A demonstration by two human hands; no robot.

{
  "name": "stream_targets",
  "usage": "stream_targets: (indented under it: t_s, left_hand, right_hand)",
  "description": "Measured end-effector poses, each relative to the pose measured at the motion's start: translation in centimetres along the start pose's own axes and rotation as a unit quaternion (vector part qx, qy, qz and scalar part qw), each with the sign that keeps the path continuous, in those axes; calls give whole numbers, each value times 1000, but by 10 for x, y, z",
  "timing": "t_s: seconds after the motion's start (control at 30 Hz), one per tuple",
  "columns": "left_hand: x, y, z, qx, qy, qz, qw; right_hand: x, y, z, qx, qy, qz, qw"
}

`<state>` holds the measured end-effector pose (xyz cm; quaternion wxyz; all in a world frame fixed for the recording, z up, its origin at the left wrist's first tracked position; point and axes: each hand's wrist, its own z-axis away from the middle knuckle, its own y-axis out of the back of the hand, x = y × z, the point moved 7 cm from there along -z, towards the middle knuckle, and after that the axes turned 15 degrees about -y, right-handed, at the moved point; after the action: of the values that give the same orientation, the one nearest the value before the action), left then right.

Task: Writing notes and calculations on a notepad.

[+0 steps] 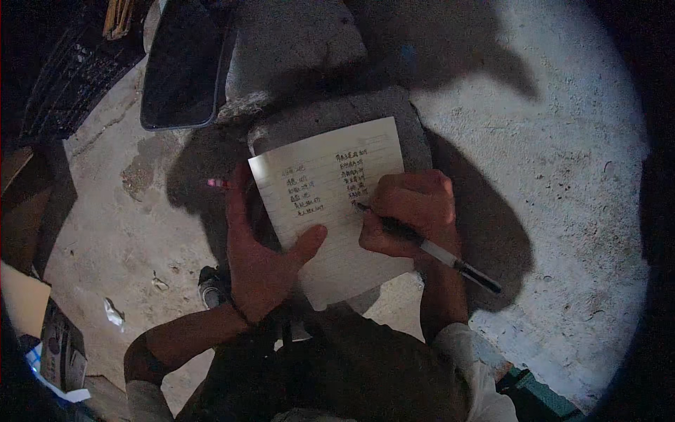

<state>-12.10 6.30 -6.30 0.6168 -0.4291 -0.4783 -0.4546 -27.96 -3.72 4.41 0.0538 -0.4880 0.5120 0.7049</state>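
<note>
A sheet of lined paper [337, 248] with two columns of handwriting lies tilted over a grey slab-like support [416, 142]. My left hand [263, 264] holds its left edge, the thumb pressed on top and the fingers along the side, partly hidden. In my right hand [411, 211] is a pen [448, 258] with a clear barrel and a dark end. The pen's tip touches the paper at the bottom of the right column, and the side of that hand rests on the sheet.
Beyond the slab's left corner stands a dark, rounded-edge panel or tray [182, 74]. Cardboard boxes [60, 343] line the left side. A pale scrap [113, 312] lies on the rough concrete floor [569, 227]. A green object [538, 393] shows at lower right.
</note>
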Motion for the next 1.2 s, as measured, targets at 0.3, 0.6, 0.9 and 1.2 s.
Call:
stream_targets:
  t_s: [0.3,0.6,0.9,1.2]
  left_hand:
    - [-4,1,0,-2,-5,-3,1000]
    - [-1,0,0,8,-14,11,1000]
    - [-3,1,0,-2,5,3,1000]
    - [1,-1,-2,5,-3,25,1000]
  right_hand:
    - [-3,3,-1,0,-15,-9,1000]
    - [3,0,0,54,-11,-10,998]
    - [6,2,3,43,7,-23,999]
    - [4,-1,2,12,4,0,1000]
